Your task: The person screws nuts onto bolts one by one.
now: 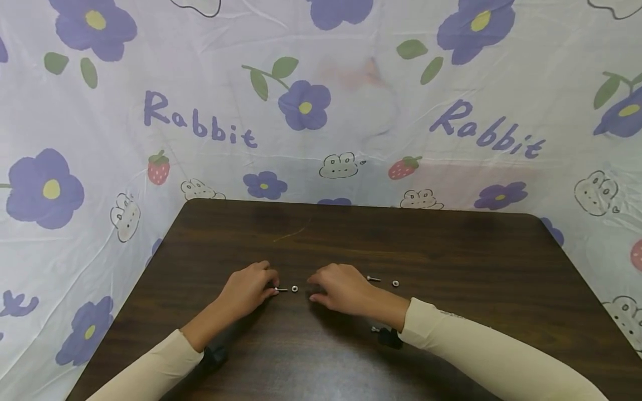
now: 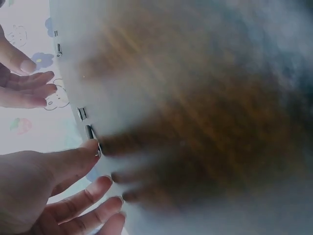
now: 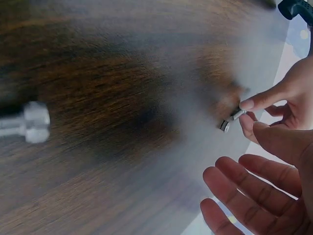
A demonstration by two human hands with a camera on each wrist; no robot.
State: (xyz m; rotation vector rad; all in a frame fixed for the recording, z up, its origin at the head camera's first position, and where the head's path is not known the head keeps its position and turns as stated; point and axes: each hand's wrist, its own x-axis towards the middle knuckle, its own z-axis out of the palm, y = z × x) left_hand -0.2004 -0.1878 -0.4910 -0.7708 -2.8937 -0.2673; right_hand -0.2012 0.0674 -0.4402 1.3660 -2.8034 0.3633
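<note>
At the middle of the table, my left hand [image 1: 251, 288] pinches the head end of a small silver bolt [image 1: 282, 289] between thumb and forefinger. The bolt lies with its shank pointing right, toward a hex nut [image 1: 295, 289] just beyond its tip. In the right wrist view, the left thumb and forefinger show on either side of the bolt [image 3: 238, 114], with the nut [image 3: 225, 126] beside it. My right hand [image 1: 343, 288] hovers to the right of that nut, its fingers loosely bent and nothing between them.
A second bolt [image 1: 373, 278] and nut [image 1: 395, 283] lie behind the right wrist. Another metal fastener [image 1: 375, 329] sits below it, beside the black wrist camera [image 1: 390, 337]. The dark wooden table [image 1: 321, 356] ends against a flower-patterned cloth [image 1: 301, 150].
</note>
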